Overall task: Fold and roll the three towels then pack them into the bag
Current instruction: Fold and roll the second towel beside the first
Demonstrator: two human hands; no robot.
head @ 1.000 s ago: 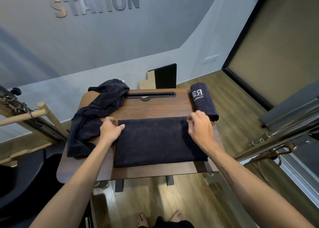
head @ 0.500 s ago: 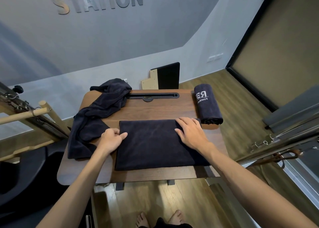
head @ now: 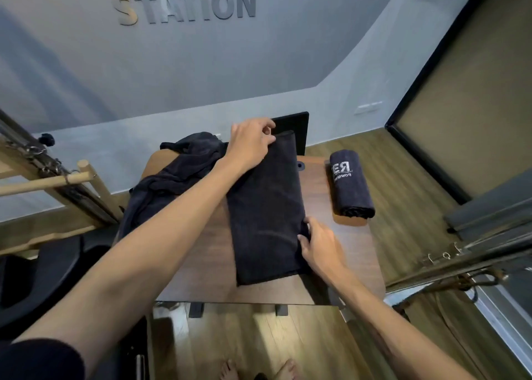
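Gripping the far end of the folded towel (head: 266, 207), the left hand (head: 249, 146) pinches its top edge; the right hand (head: 318, 243) curls fingers on the near right edge. Towel lies lengthwise on the wooden table (head: 345, 253). Rolled towel (head: 349, 184) rests at the table's right edge, apart. Crumpled towel (head: 175, 175) lies heaped left, under the left forearm. No bag in view.

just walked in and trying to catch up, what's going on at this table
A person is folding dark towels on a small wooden table. The left hand grips the far end of a folded towel lying lengthwise, while the right hand holds its near right edge. One rolled towel already sits at the right, and a crumpled towel waits at the left. No bag is visible.
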